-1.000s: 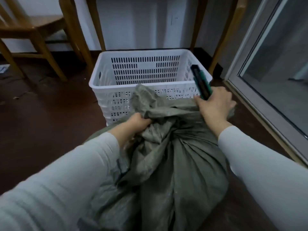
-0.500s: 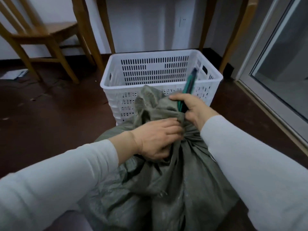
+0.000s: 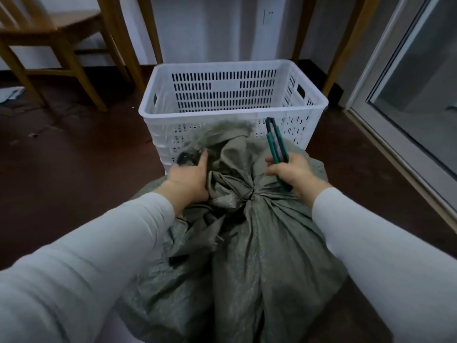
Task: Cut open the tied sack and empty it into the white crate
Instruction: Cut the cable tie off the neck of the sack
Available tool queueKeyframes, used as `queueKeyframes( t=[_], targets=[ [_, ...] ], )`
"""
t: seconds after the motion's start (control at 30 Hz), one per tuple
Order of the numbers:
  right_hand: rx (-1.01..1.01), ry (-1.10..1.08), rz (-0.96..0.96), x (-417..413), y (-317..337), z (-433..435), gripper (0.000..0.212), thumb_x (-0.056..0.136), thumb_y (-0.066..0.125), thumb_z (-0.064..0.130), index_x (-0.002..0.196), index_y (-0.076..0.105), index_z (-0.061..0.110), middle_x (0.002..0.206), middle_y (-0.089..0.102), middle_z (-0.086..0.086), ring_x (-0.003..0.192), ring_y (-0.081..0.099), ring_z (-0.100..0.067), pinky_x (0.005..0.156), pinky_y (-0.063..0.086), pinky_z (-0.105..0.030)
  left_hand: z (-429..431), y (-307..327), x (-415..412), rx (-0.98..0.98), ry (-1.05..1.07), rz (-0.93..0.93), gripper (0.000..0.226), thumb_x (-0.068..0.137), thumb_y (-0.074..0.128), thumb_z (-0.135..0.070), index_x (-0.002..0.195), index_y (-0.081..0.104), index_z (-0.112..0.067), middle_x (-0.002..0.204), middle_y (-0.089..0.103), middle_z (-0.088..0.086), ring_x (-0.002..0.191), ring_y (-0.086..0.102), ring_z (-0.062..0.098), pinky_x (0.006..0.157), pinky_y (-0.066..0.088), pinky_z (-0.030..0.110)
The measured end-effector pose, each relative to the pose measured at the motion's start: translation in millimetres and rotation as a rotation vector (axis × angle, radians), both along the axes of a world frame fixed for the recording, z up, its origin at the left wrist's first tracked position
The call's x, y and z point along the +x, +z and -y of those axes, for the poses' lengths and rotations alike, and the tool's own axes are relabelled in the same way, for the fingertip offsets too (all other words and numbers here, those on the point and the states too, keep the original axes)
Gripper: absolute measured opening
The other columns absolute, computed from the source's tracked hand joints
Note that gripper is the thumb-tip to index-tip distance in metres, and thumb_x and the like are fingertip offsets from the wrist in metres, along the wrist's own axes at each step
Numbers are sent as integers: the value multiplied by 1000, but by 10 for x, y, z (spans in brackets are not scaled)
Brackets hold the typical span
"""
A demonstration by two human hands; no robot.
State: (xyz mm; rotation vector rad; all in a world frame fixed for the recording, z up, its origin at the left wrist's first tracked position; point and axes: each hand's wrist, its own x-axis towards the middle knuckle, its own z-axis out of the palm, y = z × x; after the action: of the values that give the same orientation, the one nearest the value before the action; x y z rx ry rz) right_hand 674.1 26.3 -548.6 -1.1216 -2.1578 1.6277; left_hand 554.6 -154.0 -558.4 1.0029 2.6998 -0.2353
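Knot of the grey-green woven sack (image 3: 249,196) sits between my hands, before the white crate (image 3: 232,112); right hand (image 3: 294,173), nearer, grips a green utility knife (image 3: 276,144) pointing cratewards; left hand (image 3: 190,179) clutches loose fabric

I see both my arms in long, close-fitting pale grey sleeves (image 3: 103,256) ending at the wrists, left hand (image 3: 189,180) and right hand (image 3: 294,173) bare

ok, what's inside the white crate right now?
Nothing visible in the white crate: only bare slotted walls show. Its floor and near inside corner are hidden behind the front rim and the sack leaning against it.
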Motion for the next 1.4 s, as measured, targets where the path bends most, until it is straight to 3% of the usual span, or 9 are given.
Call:
queueKeyframes(
  t=[0.1, 0.27, 0.4, 0.5, 0.67, 0.87, 1.13, 1.33, 1.4],
  targets=[
    [-105, 29, -44, 67, -199, 81, 47, 74, 71, -6, 120, 61, 1, 115, 65, -12, 108, 61, -23, 87, 45, -24, 85, 10, -178, -3, 203, 308, 54, 70, 60, -40, 117, 52, -13, 123, 59, 11, 112, 55, 31, 102, 38, 43],
    [-191, 140, -35, 37, -408, 221, 50, 72, 75, -2, 120, 62, 3, 118, 65, -11, 108, 61, -21, 95, 47, -28, 337, 4, -91, -162, 197, 447, 51, 75, 71, -36, 115, 58, -8, 123, 61, 14, 106, 60, 30, 91, 50, 38],
    [-291, 97, -71, -58, -462, 320, 41, 73, 75, -2, 113, 64, 3, 99, 65, -10, 85, 62, -17, 69, 53, -16, 88, 314, 232, -250, -161, -33, 78, 87, 56, -23, 148, 13, -2, 151, 24, 23, 141, 25, 38, 112, 27, 46],
    [-446, -80, -166, -80, -464, 347, 28, 74, 71, -6, 99, 65, 5, 81, 65, -13, 78, 63, -27, 63, 56, -25, -342, 596, 533, -66, -311, 111, 97, 84, 60, -33, 150, -7, -7, 159, -8, 17, 148, -11, 30, 120, -1, 40],
    [-428, -183, -190, 11, -540, 295, 30, 77, 69, -5, 107, 65, 0, 85, 66, -12, 84, 63, -25, 73, 55, -33, -401, 156, 601, -292, -351, 77, 145, 57, 86, -43, 146, -26, -20, 156, -26, 9, 146, -18, 33, 117, 8, 56],
    [-254, -104, -178, 26, -686, 305, 19, 72, 80, 15, 76, 63, 9, 52, 61, 0, 46, 58, -8, 58, 51, -25, -131, -298, 237, -76, -164, -35, 90, 89, 53, -13, 148, -9, -40, 136, 48, 9, 126, 45, 35, 93, 45, 41],
    [-561, 16, -219, -84, -568, 318, 13, 95, 37, -3, 91, 44, 7, 70, 49, -13, 51, 52, -21, 46, 51, -32, -78, -562, 368, -71, 170, 369, 66, 85, 56, -35, 144, 31, -18, 149, 29, 23, 132, 36, 37, 108, 34, 41],
    [-665, 39, -437, -21, -738, 296, 27, 90, 36, -17, 91, 52, 4, 83, 57, -13, 71, 56, -19, 63, 51, -24, -347, -46, 258, 635, 377, 297, 16, 83, 57, -21, 84, 61, -6, 98, 65, 21, 82, 63, 33, 65, 47, 33],
    [-740, 8, -492, 23, -759, 243, 24, 92, 33, -16, 105, 49, -3, 87, 58, -17, 74, 57, -21, 63, 53, -23, -400, -76, 187, 1023, 605, 560, 14, 80, 59, -12, 89, 55, -2, 84, 59, 19, 56, 62, 27, 51, 49, 29]
  ],
)
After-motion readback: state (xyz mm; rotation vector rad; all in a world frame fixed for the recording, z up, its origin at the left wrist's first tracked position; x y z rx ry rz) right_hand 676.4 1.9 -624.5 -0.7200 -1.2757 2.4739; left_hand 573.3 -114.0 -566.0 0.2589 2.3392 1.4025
